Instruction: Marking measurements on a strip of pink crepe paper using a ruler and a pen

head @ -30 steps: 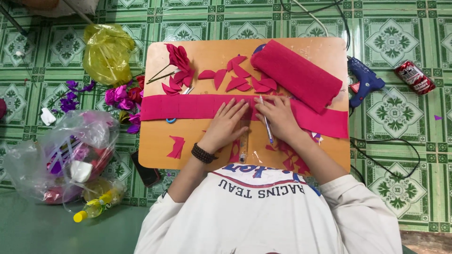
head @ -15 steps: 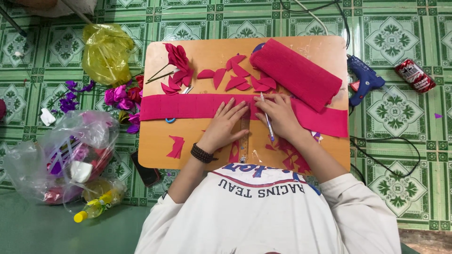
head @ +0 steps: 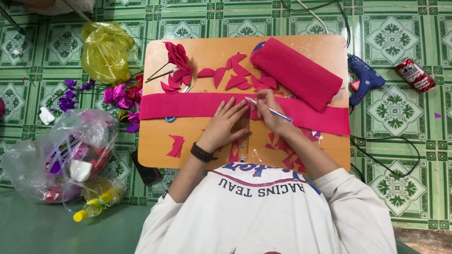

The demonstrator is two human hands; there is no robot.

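I see a low wooden board lying on a green patterned tile floor. A long pink paper strip runs across the board from edge to edge. My left hand lies flat on the strip, fingers spread and pressing it down beside a clear ruler that stands across the strip. My right hand pinches a pen between thumb and fingers, its tip on the strip just beside the left fingertips. A pink paper roll lies tilted at the board's far right corner, with cut petals near it and a paper rose at the far left. Off the board, a blue glue gun and a red can lie on the tiles to the right; a yellow bag and a clear bag sit to the left.
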